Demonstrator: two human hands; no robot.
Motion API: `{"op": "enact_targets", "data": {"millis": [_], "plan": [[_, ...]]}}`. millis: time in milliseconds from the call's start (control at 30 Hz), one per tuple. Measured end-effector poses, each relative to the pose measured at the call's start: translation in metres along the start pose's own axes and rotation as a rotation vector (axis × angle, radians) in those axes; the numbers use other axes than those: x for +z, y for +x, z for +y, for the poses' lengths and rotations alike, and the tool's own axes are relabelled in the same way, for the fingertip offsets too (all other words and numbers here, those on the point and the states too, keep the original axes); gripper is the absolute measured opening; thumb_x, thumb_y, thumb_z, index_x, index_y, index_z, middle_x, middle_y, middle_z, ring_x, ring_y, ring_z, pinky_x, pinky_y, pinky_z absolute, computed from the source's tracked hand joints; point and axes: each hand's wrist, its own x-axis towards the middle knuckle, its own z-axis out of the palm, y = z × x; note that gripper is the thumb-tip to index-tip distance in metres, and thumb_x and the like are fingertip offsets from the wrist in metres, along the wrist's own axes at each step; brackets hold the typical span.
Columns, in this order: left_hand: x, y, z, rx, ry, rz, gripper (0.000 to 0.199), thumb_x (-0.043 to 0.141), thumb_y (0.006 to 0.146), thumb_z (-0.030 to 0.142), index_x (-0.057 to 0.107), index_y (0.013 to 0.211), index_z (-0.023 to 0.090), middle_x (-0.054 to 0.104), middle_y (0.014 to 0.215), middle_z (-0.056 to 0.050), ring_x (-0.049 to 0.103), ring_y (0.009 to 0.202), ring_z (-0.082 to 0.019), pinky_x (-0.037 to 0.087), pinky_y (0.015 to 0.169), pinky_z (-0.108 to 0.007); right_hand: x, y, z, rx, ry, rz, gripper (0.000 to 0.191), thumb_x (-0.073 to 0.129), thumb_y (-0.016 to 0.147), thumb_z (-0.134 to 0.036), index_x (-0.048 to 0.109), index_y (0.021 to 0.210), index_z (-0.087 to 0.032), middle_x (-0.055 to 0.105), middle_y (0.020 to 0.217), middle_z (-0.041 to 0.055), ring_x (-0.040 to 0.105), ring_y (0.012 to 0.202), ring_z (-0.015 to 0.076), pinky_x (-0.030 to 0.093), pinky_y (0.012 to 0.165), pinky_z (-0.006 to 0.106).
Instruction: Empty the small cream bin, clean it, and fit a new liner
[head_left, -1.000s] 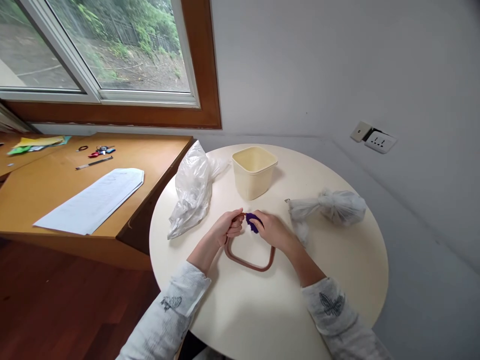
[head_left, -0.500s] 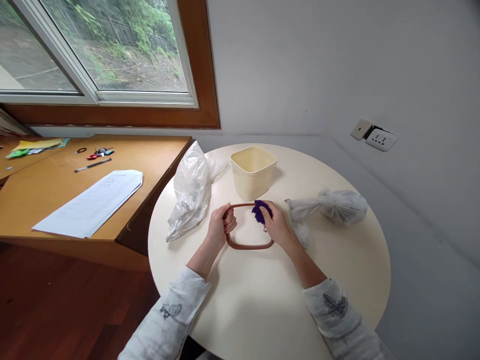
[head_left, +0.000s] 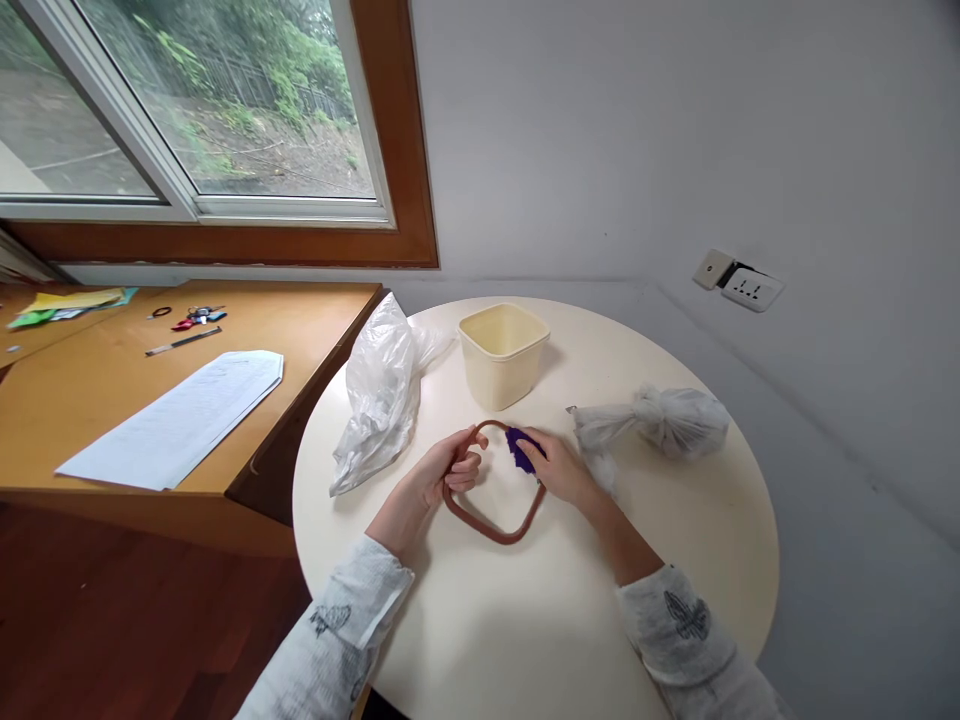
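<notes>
A brown rounded-square ring [head_left: 491,532] is held tilted above the round white table [head_left: 525,620]. My left hand [head_left: 442,468] is closed round its left side. With fingers pressed together, my right hand [head_left: 559,466] holds a dark purple cloth [head_left: 523,452] against the ring's upper right side. The right hand hides part of the ring and cloth. Just beyond both hands stands a cream square container [head_left: 501,375], its top uncovered.
On the table's left lies a crumpled clear plastic bag [head_left: 381,385], on its right a knotted plastic bag [head_left: 679,420]. An orange wooden desk [head_left: 315,330] at the left holds paper sheets [head_left: 180,420], a pen [head_left: 184,342] and keys [head_left: 201,315].
The ring has turned so that one corner points toward me. The cloth has shifted down along the ring with my right hand. The view has tipped slightly upward.
</notes>
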Motion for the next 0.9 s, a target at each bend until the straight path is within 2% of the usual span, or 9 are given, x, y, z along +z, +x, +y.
{"op": "enact_targets", "data": {"millis": [67, 167, 233, 400, 500, 633, 700, 800, 900], "plan": [[-0.002, 0.000, 0.000, -0.070, 0.037, -0.027, 0.026, 0.048, 0.085, 0.038, 0.054, 0.076, 0.014, 0.025, 0.037, 0.010, 0.018, 0.027, -0.004, 0.014, 0.030, -0.016, -0.003, -0.003, -0.005, -0.058, -0.054, -0.114, 0.032, 0.036, 0.088, -0.035, 0.061, 0.100, -0.018, 0.061, 0.080, 0.0022, 0.052, 0.071, 0.0131, 0.044, 0.066, 0.025], [0.000, 0.001, -0.002, -0.042, 0.060, -0.008, 0.031, 0.050, 0.084, 0.041, 0.049, 0.066, 0.015, 0.025, 0.037, 0.010, 0.016, 0.027, -0.003, 0.013, 0.030, -0.016, 0.002, -0.005, -0.007, -0.084, -0.060, -0.178, 0.032, 0.036, 0.089, -0.033, 0.061, 0.103, -0.020, 0.062, 0.081, 0.0017, 0.052, 0.071, 0.0126, 0.043, 0.068, 0.025], [0.004, 0.002, -0.004, 0.050, 0.059, 0.043, 0.035, 0.053, 0.083, 0.040, 0.042, 0.059, 0.017, 0.023, 0.037, 0.011, 0.015, 0.028, -0.002, 0.012, 0.031, -0.016, 0.007, -0.004, -0.004, -0.055, -0.009, -0.137, 0.031, 0.038, 0.088, -0.035, 0.060, 0.102, -0.020, 0.062, 0.083, 0.0023, 0.052, 0.071, 0.0124, 0.043, 0.064, 0.024], [0.016, 0.003, -0.009, 0.332, 0.021, 0.207, 0.041, 0.054, 0.081, 0.038, 0.031, 0.054, 0.019, 0.021, 0.036, 0.012, 0.017, 0.028, -0.002, 0.017, 0.035, -0.017, 0.021, 0.003, 0.004, 0.119, 0.322, 0.038, 0.036, 0.042, 0.085, -0.046, 0.055, 0.098, -0.016, 0.051, 0.065, -0.0022, 0.043, 0.042, 0.0067, 0.036, 0.039, 0.020], [0.017, 0.001, -0.009, 0.489, -0.026, 0.313, 0.041, 0.052, 0.082, 0.035, 0.027, 0.054, 0.019, 0.021, 0.035, 0.011, 0.018, 0.028, -0.002, 0.020, 0.037, -0.017, 0.030, 0.002, 0.003, 0.137, 0.440, 0.119, 0.035, 0.045, 0.083, -0.048, 0.052, 0.097, -0.017, 0.050, 0.068, -0.0029, 0.043, 0.039, 0.0049, 0.040, 0.038, 0.020], [0.013, -0.001, -0.004, 0.608, -0.092, 0.391, 0.040, 0.043, 0.086, 0.035, 0.023, 0.056, 0.019, 0.018, 0.035, 0.011, 0.015, 0.029, -0.003, 0.024, 0.039, -0.016, 0.043, -0.002, 0.004, 0.190, 0.450, 0.094, 0.036, 0.046, 0.081, -0.049, 0.051, 0.097, -0.017, 0.049, 0.068, -0.0037, 0.047, 0.042, 0.0060, 0.047, 0.043, 0.023], [0.010, -0.002, -0.001, 0.563, -0.092, 0.353, 0.038, 0.042, 0.086, 0.036, 0.025, 0.056, 0.019, 0.020, 0.035, 0.011, 0.017, 0.029, -0.003, 0.027, 0.040, -0.016, 0.043, -0.003, 0.005, 0.194, 0.419, 0.096, 0.036, 0.043, 0.083, -0.050, 0.050, 0.096, -0.017, 0.048, 0.066, -0.0042, 0.048, 0.042, 0.0067, 0.048, 0.045, 0.024], [0.002, -0.002, 0.005, 0.351, -0.042, 0.223, 0.038, 0.045, 0.085, 0.034, 0.029, 0.053, 0.019, 0.022, 0.033, 0.010, 0.019, 0.028, -0.003, 0.025, 0.037, -0.018, 0.030, -0.004, 0.004, 0.163, 0.326, 0.082, 0.035, 0.041, 0.084, -0.048, 0.053, 0.092, -0.017, 0.047, 0.062, -0.0042, 0.044, 0.041, 0.0066, 0.042, 0.040, 0.021], [-0.004, -0.003, 0.007, 0.088, 0.045, 0.091, 0.033, 0.052, 0.082, 0.030, 0.039, 0.054, 0.018, 0.025, 0.034, 0.010, 0.017, 0.026, -0.003, 0.017, 0.032, -0.018, 0.012, -0.007, -0.003, 0.142, 0.189, -0.095, 0.032, 0.042, 0.085, -0.044, 0.058, 0.092, -0.018, 0.050, 0.063, -0.0029, 0.040, 0.043, 0.0063, 0.036, 0.038, 0.018]]}}
